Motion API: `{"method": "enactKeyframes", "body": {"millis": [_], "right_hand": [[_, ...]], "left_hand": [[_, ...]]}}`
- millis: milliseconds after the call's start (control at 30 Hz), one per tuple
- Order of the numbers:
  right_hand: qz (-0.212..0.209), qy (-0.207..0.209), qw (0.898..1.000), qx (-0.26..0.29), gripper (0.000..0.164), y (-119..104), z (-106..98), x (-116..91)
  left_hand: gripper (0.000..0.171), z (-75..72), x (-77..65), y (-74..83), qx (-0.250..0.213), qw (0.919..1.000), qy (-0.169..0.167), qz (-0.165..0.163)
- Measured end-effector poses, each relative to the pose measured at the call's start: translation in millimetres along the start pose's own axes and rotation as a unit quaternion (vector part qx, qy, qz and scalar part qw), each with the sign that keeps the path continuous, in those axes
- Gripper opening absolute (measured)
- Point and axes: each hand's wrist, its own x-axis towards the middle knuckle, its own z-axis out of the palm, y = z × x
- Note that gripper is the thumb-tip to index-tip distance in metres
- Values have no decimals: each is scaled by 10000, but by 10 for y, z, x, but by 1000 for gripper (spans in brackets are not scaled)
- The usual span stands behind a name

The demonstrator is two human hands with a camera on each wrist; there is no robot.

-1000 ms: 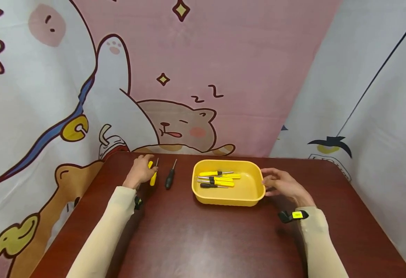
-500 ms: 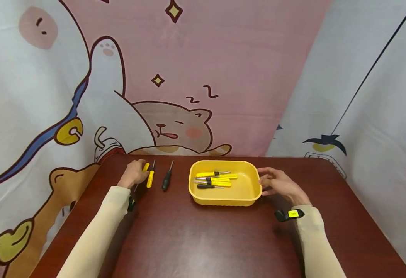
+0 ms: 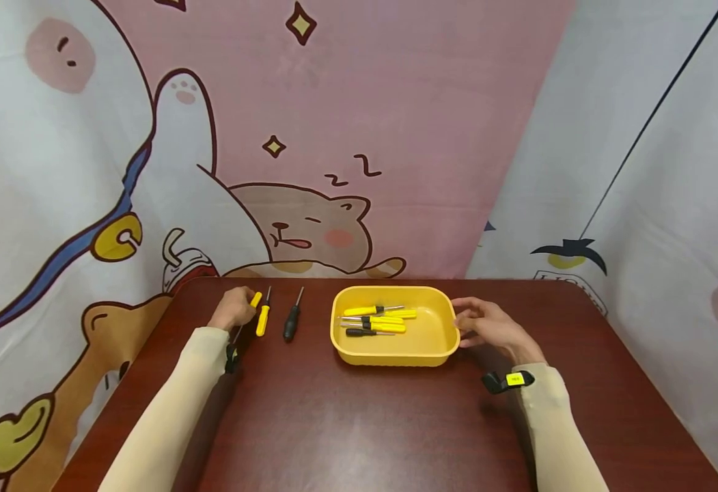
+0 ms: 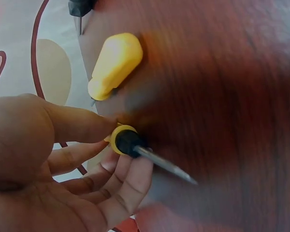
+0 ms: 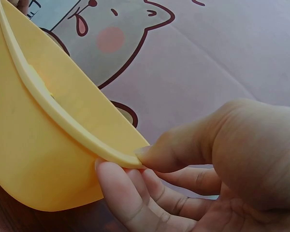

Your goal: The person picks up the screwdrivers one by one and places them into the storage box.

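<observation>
gripping in the left hand [image 3: 233, 309] a yellow screwdriver [image 4: 127, 141], beside another one [image 3: 263, 321]; pinching with right hand [image 3: 494, 328] the yellow tray's rim [image 5: 70, 124].

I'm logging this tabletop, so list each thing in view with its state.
Yellow tray: upright, uncovered, partly filled
Screwdrivers in tray: lying together
Right hand: gripping the tray
Held yellow screwdriver: handle pinched, shaft exposed
Left hand: pinching that screwdriver
Loose yellow screwdriver: lying on table
Loose black screwdriver: lying on table

Cream sleeves [image 3: 164, 413], black wristbands [image 3: 492, 383], one yellow label [image 3: 515, 379]
</observation>
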Motion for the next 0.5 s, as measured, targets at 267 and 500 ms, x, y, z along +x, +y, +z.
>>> {"method": "enactKeyframes", "body": {"millis": [267, 500], "right_hand": [[-45, 14, 10000, -2, 57, -5, -15, -26], [-29, -4, 10000, 26, 56, 23, -5, 10]], "left_hand": [[50, 3, 42, 21, 2, 9999, 64, 81], [51, -27, 2, 6, -50, 10000, 57, 11]]}}
